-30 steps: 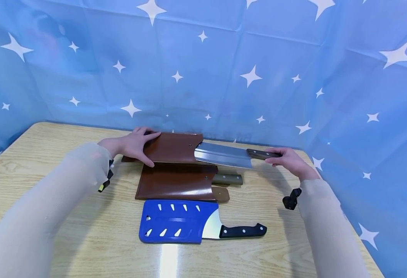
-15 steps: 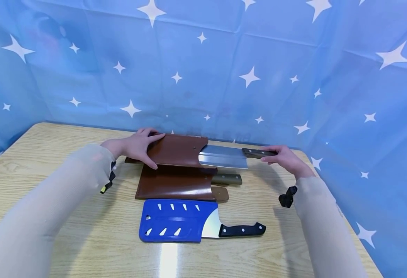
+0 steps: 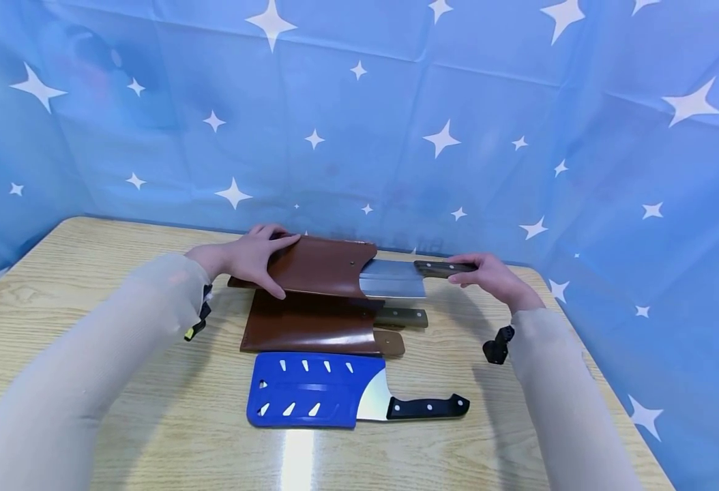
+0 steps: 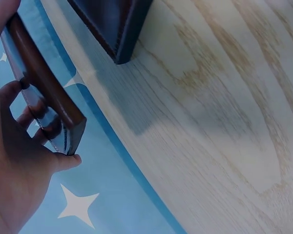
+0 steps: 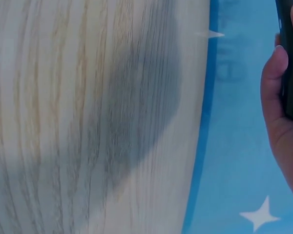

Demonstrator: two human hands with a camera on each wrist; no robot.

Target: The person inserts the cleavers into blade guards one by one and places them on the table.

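My left hand (image 3: pixel 245 260) grips the closed end of a brown leather knife sheath (image 3: pixel 329 266), raised above the table; in the left wrist view, fingers and thumb curl round the sheath (image 4: pixel 46 73). From the sheath's mouth sticks the bare rear part of a cleaver (image 3: pixel 392 279), its front hidden inside. My right hand (image 3: pixel 491 279) pinches the cleaver's dark wooden handle (image 3: pixel 438 269). The right wrist view shows thumb and fingers around that handle (image 5: pixel 292 73). Just below lies a second brown sheath (image 3: pixel 304 329), with an olive knife handle (image 3: pixel 404 316) protruding.
Nearest me on the wooden table (image 3: pixel 169 423) lies a cleaver with a black handle (image 3: pixel 427 408), its blade in a blue slotted cover (image 3: pixel 310 389). A brown strap (image 3: pixel 390 342) extends from the second sheath. A blue star-patterned cloth (image 3: pixel 359 136) hangs behind the table.
My right hand has moved left with the cleaver, so less of its blade shows outside the sheath. My left hand and the sheath have shifted slightly right.
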